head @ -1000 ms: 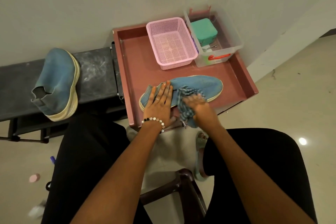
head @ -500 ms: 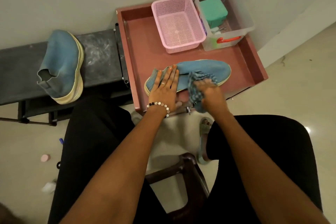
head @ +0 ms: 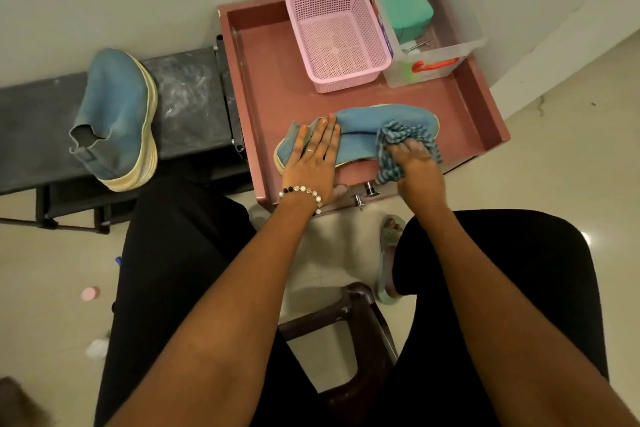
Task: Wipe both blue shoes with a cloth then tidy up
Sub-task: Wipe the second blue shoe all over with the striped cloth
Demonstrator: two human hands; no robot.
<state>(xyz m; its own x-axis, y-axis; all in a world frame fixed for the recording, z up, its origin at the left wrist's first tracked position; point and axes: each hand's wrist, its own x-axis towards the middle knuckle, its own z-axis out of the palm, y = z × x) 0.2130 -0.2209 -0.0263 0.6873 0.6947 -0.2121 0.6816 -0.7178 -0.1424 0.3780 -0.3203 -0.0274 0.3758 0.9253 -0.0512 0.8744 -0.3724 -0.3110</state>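
Wiping was under way on the first blue knit slip-on shoe (head: 360, 130), lying on its side under both hands. The left hand (head: 313, 159) pressed flat, fingers straight, on its heel end; the right hand (head: 417, 166) gripped the bunched blue checked cloth (head: 398, 139) against the toe end. The second blue shoe (head: 116, 118), well left of the left hand, and tidying apparently remained

Pink basket (head: 337, 42) beside clear bin (head: 433, 59) w/ green box (head: 405, 9), black bench (head: 194, 97)
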